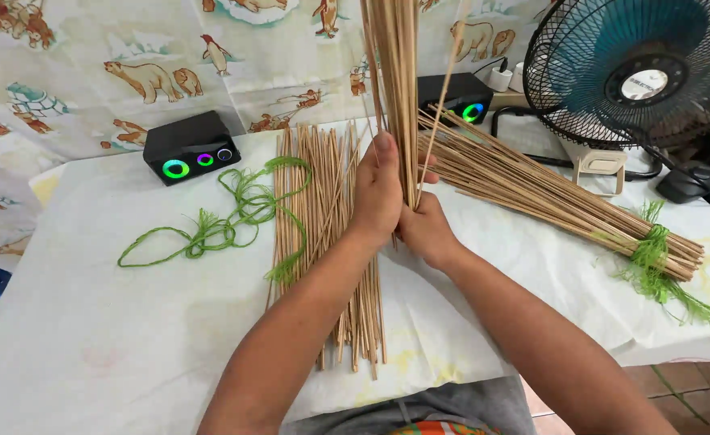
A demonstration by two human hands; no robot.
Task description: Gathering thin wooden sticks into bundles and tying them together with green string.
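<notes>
Both hands clamp one upright bundle of thin tan sticks (397, 89) above the worktop (113, 322), the sticks rising out of the top of the frame. Left hand (377, 193) is wrapped round the bundle's lower part, fingers closed; right hand (424, 229) grips just below and right of it, touching the left hand. Directly under and left of the held bundle, a loose pile of the same sticks (323, 217) lies flat on the white cover. Left of that pile, a tangle of green twine (234, 213), one strand crossing over the pile. Right of the held bundle, a tied bundle of sticks (548, 193) lies slanted, bound with green twine at its near end. Black speaker (190, 149) with lit rings far left of the bundle; a second speaker (460, 98) behind it; blue fan (637, 68) at right. No containers in view.
</notes>
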